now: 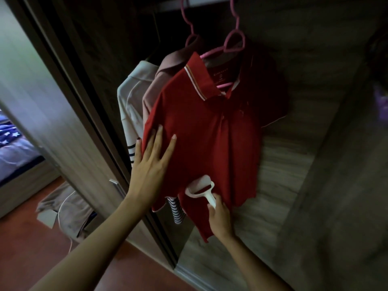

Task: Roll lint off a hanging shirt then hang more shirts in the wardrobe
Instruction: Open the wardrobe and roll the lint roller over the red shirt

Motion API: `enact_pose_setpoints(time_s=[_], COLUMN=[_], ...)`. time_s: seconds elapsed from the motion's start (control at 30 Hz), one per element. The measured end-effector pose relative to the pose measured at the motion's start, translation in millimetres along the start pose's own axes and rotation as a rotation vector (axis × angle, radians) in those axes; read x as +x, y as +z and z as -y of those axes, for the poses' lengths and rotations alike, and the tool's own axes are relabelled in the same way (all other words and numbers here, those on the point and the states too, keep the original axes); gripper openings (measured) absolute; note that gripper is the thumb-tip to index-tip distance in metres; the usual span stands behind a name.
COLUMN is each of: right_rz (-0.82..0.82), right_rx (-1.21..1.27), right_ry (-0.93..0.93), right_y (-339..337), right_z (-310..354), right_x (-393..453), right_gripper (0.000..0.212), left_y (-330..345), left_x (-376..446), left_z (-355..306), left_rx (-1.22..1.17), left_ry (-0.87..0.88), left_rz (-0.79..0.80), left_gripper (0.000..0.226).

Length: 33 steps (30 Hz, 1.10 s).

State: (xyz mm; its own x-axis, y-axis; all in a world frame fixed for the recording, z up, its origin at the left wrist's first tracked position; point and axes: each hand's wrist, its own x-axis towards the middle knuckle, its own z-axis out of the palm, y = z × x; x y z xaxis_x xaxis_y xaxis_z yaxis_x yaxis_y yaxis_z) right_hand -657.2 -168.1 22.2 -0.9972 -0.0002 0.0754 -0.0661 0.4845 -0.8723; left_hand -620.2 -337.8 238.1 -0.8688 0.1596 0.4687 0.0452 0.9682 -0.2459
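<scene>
We note two bare forearms reaching up from the bottom of the frame. The right hand [219,219] has its fingers curled round the white handle of a lint roller [202,191], whose roller head lies against the lower front of a red polo shirt [201,131]. The left hand [150,162] lies flat on the shirt's left side, fingers straight and spread, gripping nothing; one finger passes behind the fabric edge.

We record that the red polo shirt hangs on a pink hanger [233,42] inside the wardrobe [294,164], in front of its pale wood-grain back panel. Its collar carries a white-edged stripe, and the lower hem falls just beside the right hand.

Behind it, to the left, we see a dusty pink shirt [165,70] on a second pink hanger [190,26], then a white shirt [131,95] with dark striped trim. Both hangers hook over a rail [207,2] at the top edge.

Farther left stands a dark door frame [69,91]. Beyond it, a heap of beige cloth [63,208] lies on a reddish floor [27,248], and a bed [14,148] with blue star-print bedding shows at the far left.
</scene>
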Motion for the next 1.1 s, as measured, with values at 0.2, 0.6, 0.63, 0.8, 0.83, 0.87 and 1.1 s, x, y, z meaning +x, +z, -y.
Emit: enact_pose_setpoints(time_s=[0.2,0.6,0.63,0.8,0.83,0.87,1.1], right_rz=[-0.146,-0.41,-0.425,-0.545,-0.554,-0.559,-0.731], right_rx=[0.012,0.065,0.051,0.017,0.026,0.037,0.103], right_ry=[-0.048,-0.042,-0.044,-0.03,-0.008,0.01,0.045], right_y=[-23.5,-54.3,-54.6,-53.2,-51.2,-49.2,-46.4], right_z=[11.6,70.2,72.7,91.3,95.9,100.8,136.7], right_x=[12.2,-6.1,-11.8,-48.1,-56.7,-65.4,-138.7], right_gripper=[0.038,0.036,0.036,0.029,0.029,0.03,0.016], left_y=[0.0,10.9,11.1,11.9,10.8,9.2,-10.6], left_x=[-3.6,-13.9,-15.2,-19.8,-21.9,-24.7,-57.6], left_z=[1.6,13.1,15.2,25.6,27.3,28.8,26.2], left_rx=[-0.078,-0.388,-0.412,-0.516,-0.536,-0.566,-0.708], left_ry=[0.015,0.137,0.154,0.239,0.259,0.284,0.383], left_rz=[0.054,-0.031,-0.039,-0.126,-0.142,-0.155,-0.187], left_gripper=[0.134,0.118,0.115,0.102,0.101,0.098,0.082])
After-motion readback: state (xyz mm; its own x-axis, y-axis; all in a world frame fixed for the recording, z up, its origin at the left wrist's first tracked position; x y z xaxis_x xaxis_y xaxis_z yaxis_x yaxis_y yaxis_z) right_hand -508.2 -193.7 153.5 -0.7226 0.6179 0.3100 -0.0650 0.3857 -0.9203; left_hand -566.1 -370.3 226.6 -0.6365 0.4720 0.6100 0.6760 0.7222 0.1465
